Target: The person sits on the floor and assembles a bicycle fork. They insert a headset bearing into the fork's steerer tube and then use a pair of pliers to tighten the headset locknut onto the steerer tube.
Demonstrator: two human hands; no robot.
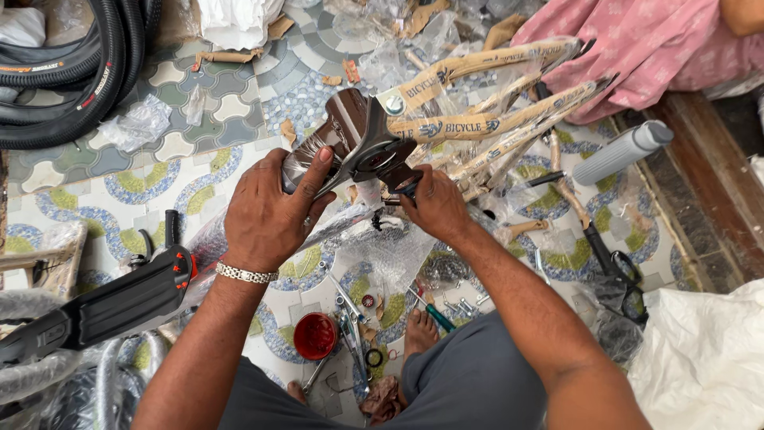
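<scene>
Gripping a brown bicycle saddle (342,139) turned underside up near the centre of the view, the left hand (270,211) wraps its fingers around the plastic-covered nose. At about four o'clock from the saddle, the right hand (434,205) pinches a small tool at the black clamp (386,159). The paper-wrapped bicycle frame (485,111) lies at two o'clock, still packaged; spanners (346,310) and a red cup (315,334) lie at six o'clock. Assembly seems early.

brown mudguard (334,139), red tin (315,335)
</scene>
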